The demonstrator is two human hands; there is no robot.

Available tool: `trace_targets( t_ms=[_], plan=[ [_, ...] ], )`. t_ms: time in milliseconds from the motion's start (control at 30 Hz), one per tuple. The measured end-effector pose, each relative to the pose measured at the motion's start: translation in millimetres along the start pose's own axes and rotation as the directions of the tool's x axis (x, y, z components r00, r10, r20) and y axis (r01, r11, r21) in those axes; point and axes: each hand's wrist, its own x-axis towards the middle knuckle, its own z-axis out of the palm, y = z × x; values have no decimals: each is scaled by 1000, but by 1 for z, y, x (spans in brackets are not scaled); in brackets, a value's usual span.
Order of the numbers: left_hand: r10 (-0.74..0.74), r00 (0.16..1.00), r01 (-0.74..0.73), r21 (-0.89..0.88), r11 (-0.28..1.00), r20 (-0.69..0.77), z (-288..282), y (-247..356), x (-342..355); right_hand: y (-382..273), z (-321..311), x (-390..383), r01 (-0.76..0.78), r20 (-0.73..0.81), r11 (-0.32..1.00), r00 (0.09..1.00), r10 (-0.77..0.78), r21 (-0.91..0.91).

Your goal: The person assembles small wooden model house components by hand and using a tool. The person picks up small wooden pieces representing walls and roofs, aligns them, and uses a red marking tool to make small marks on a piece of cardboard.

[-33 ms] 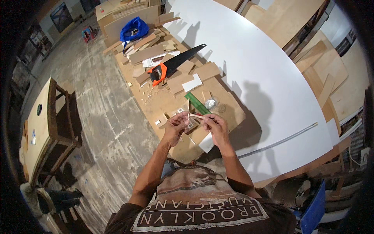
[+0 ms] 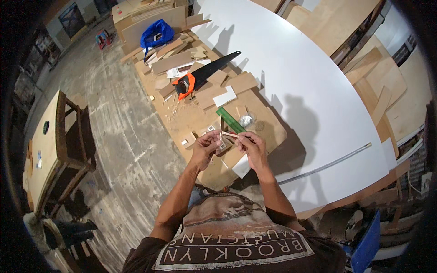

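Observation:
Both my hands are raised over the near part of a plywood work surface (image 2: 266,128). My left hand (image 2: 205,149) has its fingertips pinched on a small thin light piece (image 2: 220,136). My right hand (image 2: 250,149) pinches a thin wooden strip (image 2: 230,134), whose left end meets that piece; whether they are joined I cannot tell. Behind my fingers lie a green strip (image 2: 231,119), a silvery crumpled object (image 2: 246,120) and small blocks with white squares (image 2: 210,129). A white offcut (image 2: 241,167) lies below my right hand.
An orange-handled saw (image 2: 209,68) and blue bag (image 2: 156,34) lie among wood offcuts (image 2: 171,61). A large white sheet (image 2: 337,113) with a metal strip (image 2: 324,163) spans the right, beside plywood boards (image 2: 373,77). A wooden table (image 2: 45,150) stands left; a blue panel (image 2: 364,241) is lower right.

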Motion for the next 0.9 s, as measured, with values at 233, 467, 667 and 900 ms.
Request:
trace_targets(
  t_ms=[233, 467, 667, 900],
  plan=[
    [36, 999, -37, 41, 998, 30, -3, 1, -5, 6, -3, 1, -39, 40, 999, 998, 40, -37],
    [46, 999, -46, 42, 998, 6, -3, 4, -8, 0, -4, -8, -119, 43, 992, 992, 118, 40],
    [39, 999, -39, -4, 999, -12, -2, 5, -9, 4, 1, -9, -132, 48, 991, 990, 133, -28],
    [20, 999, -20, 2, 1000, -33, -3, 3, -9, 7, 3, -8, -121, 42, 993, 992, 122, -6]
  ],
)
